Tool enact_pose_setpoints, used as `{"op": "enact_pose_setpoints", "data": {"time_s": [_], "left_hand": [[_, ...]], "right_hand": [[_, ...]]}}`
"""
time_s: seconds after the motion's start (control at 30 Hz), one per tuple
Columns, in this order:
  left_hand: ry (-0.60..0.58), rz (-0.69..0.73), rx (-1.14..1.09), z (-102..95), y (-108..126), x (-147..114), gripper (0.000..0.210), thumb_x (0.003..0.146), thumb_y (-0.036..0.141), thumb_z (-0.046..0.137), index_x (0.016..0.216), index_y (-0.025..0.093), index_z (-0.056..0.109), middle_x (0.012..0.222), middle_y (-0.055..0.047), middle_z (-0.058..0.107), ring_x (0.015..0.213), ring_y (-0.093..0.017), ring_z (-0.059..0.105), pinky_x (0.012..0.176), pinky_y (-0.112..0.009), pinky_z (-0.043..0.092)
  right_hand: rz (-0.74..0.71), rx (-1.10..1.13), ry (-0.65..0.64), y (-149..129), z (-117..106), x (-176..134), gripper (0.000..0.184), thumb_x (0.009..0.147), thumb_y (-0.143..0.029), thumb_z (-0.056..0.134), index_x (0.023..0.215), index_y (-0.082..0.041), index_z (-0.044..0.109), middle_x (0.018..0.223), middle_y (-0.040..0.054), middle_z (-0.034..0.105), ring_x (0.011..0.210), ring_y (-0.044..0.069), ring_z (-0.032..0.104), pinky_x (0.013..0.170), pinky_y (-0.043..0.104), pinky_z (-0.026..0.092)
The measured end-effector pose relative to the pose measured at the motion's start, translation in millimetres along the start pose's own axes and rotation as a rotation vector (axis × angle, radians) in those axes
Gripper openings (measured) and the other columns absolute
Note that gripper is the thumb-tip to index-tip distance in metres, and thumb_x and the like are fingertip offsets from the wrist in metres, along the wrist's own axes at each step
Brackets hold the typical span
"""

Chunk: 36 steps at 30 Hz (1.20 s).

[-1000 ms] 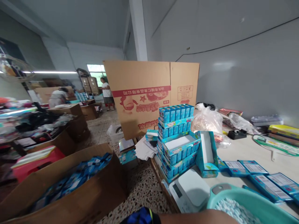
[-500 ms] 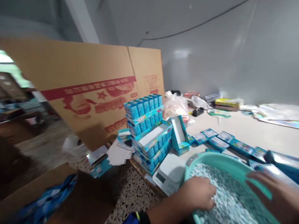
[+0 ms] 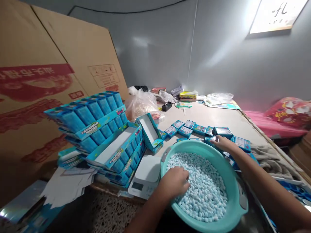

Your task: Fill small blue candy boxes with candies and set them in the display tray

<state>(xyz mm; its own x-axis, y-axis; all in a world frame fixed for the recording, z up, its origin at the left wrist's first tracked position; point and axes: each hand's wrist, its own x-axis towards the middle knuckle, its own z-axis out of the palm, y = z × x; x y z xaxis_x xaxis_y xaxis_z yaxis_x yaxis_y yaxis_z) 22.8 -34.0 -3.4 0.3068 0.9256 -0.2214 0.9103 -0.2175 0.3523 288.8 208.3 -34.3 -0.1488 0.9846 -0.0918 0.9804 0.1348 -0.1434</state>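
Note:
A turquoise basin (image 3: 234, 194) holds a heap of small pale blue and white candies (image 3: 201, 191). Inside it, on the near-left part of the heap, lies my left hand (image 3: 176, 182) with its fingers curled down; what they close on is hidden. Past the basin's far rim, my right hand (image 3: 223, 143) grips the end of a small blue box (image 3: 211, 140) among others on the table. Several more blue boxes (image 3: 186, 131) lie flat behind the basin. Left of the basin stands a white kitchen scale (image 3: 148, 170), its platform bare.
Stacked display trays (image 3: 114, 157) of blue boxes stand at the left, with an empty tray (image 3: 149, 131) leaning beside them. Behind rises a large cardboard sheet (image 3: 73, 48). Farther back on the table (image 3: 167, 118) is a plastic bag (image 3: 141, 102). A grey cloth (image 3: 269, 158) lies right.
The view has swung to the right. My right hand has gone from above the basin's right side to a blue box beyond the far rim. My left hand stays in the candies.

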Motion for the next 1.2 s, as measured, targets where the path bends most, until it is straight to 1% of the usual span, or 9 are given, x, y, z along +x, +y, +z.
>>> {"op": "enact_pose_setpoints", "data": {"time_s": [0.13, 0.27, 0.4, 0.5, 0.63, 0.8, 0.9, 1.03, 1.2], "left_hand": [[-0.023, 0.019, -0.015, -4.4, -0.1, 0.4, 0.024, 0.089, 0.040, 0.064, 0.103, 0.021, 0.070, 0.110, -0.009, 0.072, 0.109, -0.030, 0.065, 0.094, -0.041, 0.049], [-0.052, 0.013, -0.052, -6.0, 0.0, 0.3, 0.025, 0.090, 0.041, 0.063, 0.104, 0.022, 0.069, 0.111, -0.008, 0.071, 0.109, -0.030, 0.064, 0.096, -0.042, 0.049], [0.079, -0.004, -0.144, -6.4, -1.1, 0.4, 0.036, 0.092, 0.035, 0.061, 0.124, 0.019, 0.063, 0.129, -0.012, 0.066, 0.126, -0.031, 0.058, 0.109, -0.045, 0.044], [0.273, -0.077, -0.339, -8.4, -5.5, 1.2, 0.048, 0.095, 0.036, 0.058, 0.138, 0.017, 0.052, 0.138, -0.014, 0.059, 0.133, -0.029, 0.053, 0.115, -0.044, 0.040], [0.393, -0.183, -0.693, -10.9, -14.4, 1.4, 0.052, 0.099, 0.058, 0.048, 0.134, 0.019, 0.050, 0.119, -0.011, 0.063, 0.114, -0.027, 0.063, 0.104, -0.043, 0.049], [0.511, -0.040, -0.987, -6.7, -19.2, -1.3, 0.083, 0.092, 0.067, 0.058, 0.155, 0.023, 0.026, 0.140, -0.016, 0.051, 0.123, -0.027, 0.058, 0.105, -0.044, 0.050], [0.490, 0.035, -0.946, -6.0, -19.0, -3.0, 0.096, 0.085, 0.065, 0.070, 0.159, 0.028, 0.022, 0.150, -0.016, 0.044, 0.135, -0.031, 0.051, 0.112, -0.048, 0.046], [0.458, 0.083, -0.765, -12.2, -20.1, -3.4, 0.097, 0.077, 0.072, 0.074, 0.156, 0.030, 0.037, 0.156, -0.015, 0.037, 0.147, -0.037, 0.038, 0.119, -0.054, 0.040], [0.348, 0.201, -0.636, -21.1, -18.5, -6.9, 0.114, 0.057, 0.077, 0.084, 0.155, 0.036, 0.043, 0.168, -0.010, 0.023, 0.156, -0.042, 0.022, 0.127, -0.056, 0.028]], "right_hand": [[-0.012, 0.013, -0.065, -3.2, 7.8, -3.4, 0.071, 0.082, -0.057, 0.072, 0.136, -0.012, 0.060, 0.130, 0.0225, 0.065, 0.109, 0.034, 0.067, 0.080, 0.035, 0.049], [0.013, -0.006, -0.039, -9.1, -0.5, -10.9, 0.074, 0.079, -0.046, 0.075, 0.142, -0.014, 0.054, 0.134, 0.0236, 0.062, 0.116, 0.039, 0.064, 0.085, 0.040, 0.050], [-0.048, 0.076, 0.294, -26.3, -34.6, -27.9, 0.083, 0.079, -0.031, 0.072, 0.154, -0.017, 0.040, 0.148, 0.0216, 0.055, 0.132, 0.041, 0.054, 0.104, 0.052, 0.045], [-0.359, 0.337, 0.496, -53.8, -60.3, -65.1, 0.085, 0.077, -0.025, 0.071, 0.156, -0.023, 0.040, 0.159, 0.0143, 0.047, 0.146, 0.037, 0.041, 0.121, 0.056, 0.031], [-0.588, 0.855, 0.198, -97.8, -67.4, -133.7, 0.089, 0.079, -0.037, 0.076, 0.158, -0.030, 0.038, 0.162, 0.0090, 0.044, 0.147, 0.035, 0.042, 0.118, 0.054, 0.041], [-0.378, 1.389, -0.381, -128.5, -48.6, -177.0, 0.068, 0.089, -0.052, 0.063, 0.152, -0.033, 0.046, 0.143, 0.0101, 0.062, 0.127, 0.036, 0.061, 0.087, 0.047, 0.062], [-0.235, 1.497, -0.603, -130.5, -41.6, -176.2, 0.062, 0.092, -0.059, 0.052, 0.144, -0.026, 0.054, 0.124, 0.0162, 0.070, 0.098, 0.033, 0.071, 0.062, 0.040, 0.063], [-0.099, 1.480, -0.618, -126.6, -37.7, -165.8, 0.060, 0.092, -0.063, 0.045, 0.121, -0.016, 0.069, 0.103, 0.0195, 0.073, 0.078, 0.028, 0.070, 0.051, 0.033, 0.057], [0.035, 1.395, -0.404, -124.1, -33.9, -156.2, 0.040, 0.086, -0.034, 0.058, 0.121, -0.017, 0.070, 0.092, 0.0115, 0.071, 0.066, 0.020, 0.064, 0.042, 0.026, 0.046]]}}
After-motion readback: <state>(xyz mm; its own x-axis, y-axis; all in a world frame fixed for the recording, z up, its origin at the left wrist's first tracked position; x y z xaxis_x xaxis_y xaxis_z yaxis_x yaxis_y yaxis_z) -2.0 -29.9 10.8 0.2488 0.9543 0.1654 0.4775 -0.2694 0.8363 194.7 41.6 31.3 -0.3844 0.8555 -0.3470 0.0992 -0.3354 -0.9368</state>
